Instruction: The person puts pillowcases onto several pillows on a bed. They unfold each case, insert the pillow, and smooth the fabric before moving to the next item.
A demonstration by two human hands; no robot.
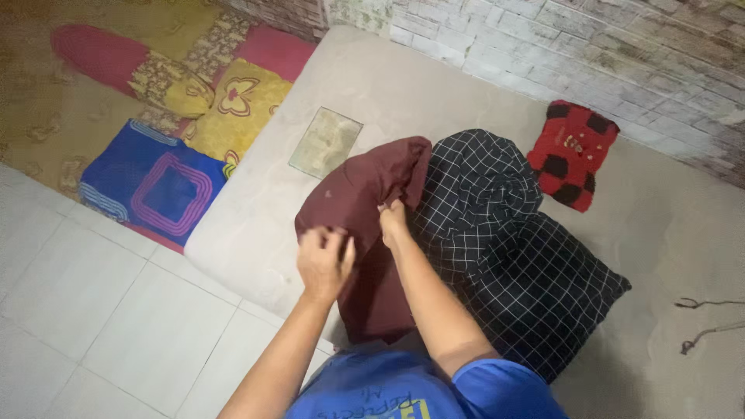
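A maroon cloth [365, 194] hangs bunched in front of me over the edge of a beige mattress [403, 93]. My left hand [324, 262] grips its lower left part. My right hand [393, 221] pinches a fold near the cloth's middle, close to a black pillow with a white grid pattern [512, 264] that lies on the mattress just to the right.
A red and black checked small pillow [572, 154] lies at the back by the brick-patterned wall. A rectangular label patch [326, 142] shows on the mattress. Colourful patchwork bedding [167, 101] lies at the left, white tiled floor [101, 310] below. A thin cord [706, 330] lies at the right.
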